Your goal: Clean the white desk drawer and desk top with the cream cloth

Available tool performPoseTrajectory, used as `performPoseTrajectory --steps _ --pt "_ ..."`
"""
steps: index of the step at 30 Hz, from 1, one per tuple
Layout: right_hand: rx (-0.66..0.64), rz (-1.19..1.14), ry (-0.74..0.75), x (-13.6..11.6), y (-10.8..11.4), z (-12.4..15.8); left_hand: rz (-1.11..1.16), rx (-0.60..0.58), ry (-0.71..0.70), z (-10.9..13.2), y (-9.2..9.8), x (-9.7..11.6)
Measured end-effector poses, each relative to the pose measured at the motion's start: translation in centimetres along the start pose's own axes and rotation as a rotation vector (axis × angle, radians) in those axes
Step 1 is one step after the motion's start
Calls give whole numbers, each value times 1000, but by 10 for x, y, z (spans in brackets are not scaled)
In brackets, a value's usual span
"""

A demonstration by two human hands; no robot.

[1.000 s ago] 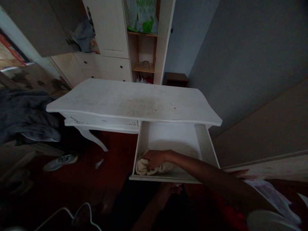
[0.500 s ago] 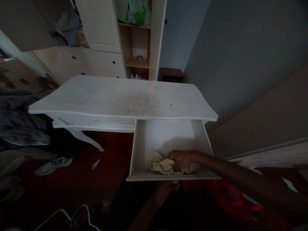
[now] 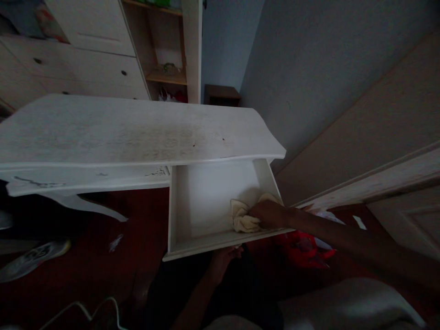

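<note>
Right hand (image 3: 270, 214) inside open white drawer (image 3: 202, 240), fingers curled down and clamped on cream cloth (image 3: 242, 221); cloth bunched in drawer's front-right corner, touching the right wall; left hand (image 3: 223, 257) just under the drawer front, grip can't be made out; table top (image 3: 137, 133) above.

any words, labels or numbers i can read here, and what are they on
None can be read.
The white desk bears only dark smudges, no letters.
The open drawer, the cream cloth held under the right hand and the left hand at the drawer's front show no print.
Shelf items are too blurred to tell.
</note>
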State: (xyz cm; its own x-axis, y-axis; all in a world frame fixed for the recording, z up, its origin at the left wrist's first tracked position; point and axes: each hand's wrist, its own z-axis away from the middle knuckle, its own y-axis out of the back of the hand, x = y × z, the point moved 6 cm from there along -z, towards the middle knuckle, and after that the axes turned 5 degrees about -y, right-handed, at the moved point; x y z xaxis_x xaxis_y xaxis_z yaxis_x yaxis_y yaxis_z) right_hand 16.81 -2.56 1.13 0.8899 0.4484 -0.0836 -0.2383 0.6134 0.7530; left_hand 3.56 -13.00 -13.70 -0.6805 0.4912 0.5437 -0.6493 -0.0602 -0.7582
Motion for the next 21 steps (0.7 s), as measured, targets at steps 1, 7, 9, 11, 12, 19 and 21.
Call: performPoseTrajectory --steps 1,7,9,11,12,19,21 --pt "22 16 -27 0 0 0 3 7 3 0 0 0" --pt "341 72 -376 12 10 -5 -45 -26 17 -1 1 0" --pt "393 77 -516 18 15 -11 -60 -24 12 -1 4 -2" --pt "426 69 -615 24 21 -19 -62 -20 7 -2 7 -5" --pt "439 61 -646 27 24 -24 -60 -17 4 -2 8 -7" --pt "566 -76 -755 52 53 -46 -36 -35 -4 -6 11 -14" --pt "580 -179 -784 60 63 -52 -43 -48 -4 -7 10 -14"
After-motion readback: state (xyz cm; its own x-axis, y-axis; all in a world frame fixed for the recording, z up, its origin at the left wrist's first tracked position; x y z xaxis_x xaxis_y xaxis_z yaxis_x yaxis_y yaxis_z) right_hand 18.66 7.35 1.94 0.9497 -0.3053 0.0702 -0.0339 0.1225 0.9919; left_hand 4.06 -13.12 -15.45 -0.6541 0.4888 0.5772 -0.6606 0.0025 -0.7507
